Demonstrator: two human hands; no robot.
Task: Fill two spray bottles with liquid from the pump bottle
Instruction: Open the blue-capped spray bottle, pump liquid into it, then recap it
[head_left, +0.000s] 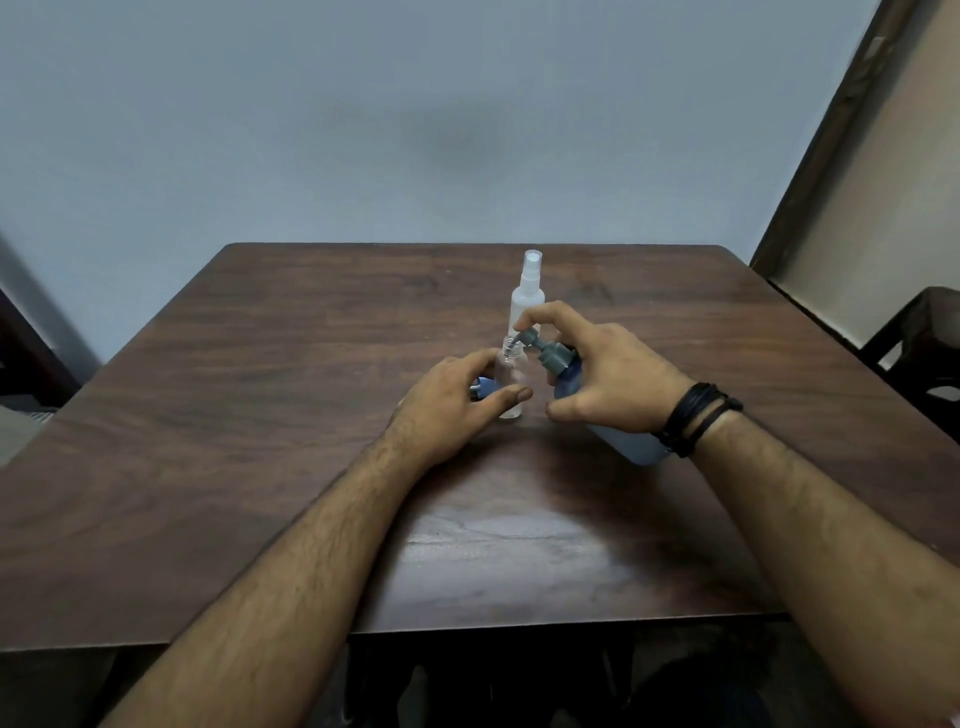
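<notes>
Biggest risk we see right now is a miss at the neck: the open bottle (510, 382) has a narrow mouth and the pump bottle (592, 400) is tipped over toward it, so if the spout (522, 339) drifts even a little when we press, the liquid would run down the outside and onto the bench (260, 415). The small bottle looks light too, so a push from the spout could tip it if our hold slackens. Our left hand (452, 410) has a loose grip round the open bottle, thumb in front and fingers behind, standing it upright on the bench. Something blue (483, 387) sits tucked just behind those fingers; can't tell what it is, maybe the sprayer top. Our right hand (608, 379) is wrapped round the pump bottle, forefinger on the pump head, with the spout right at the open mouth, touching or nearly. The second spray bottle (527, 296) stands capped just behind, so it's out of both hands. How full the open one is, we can't really tell.
</notes>
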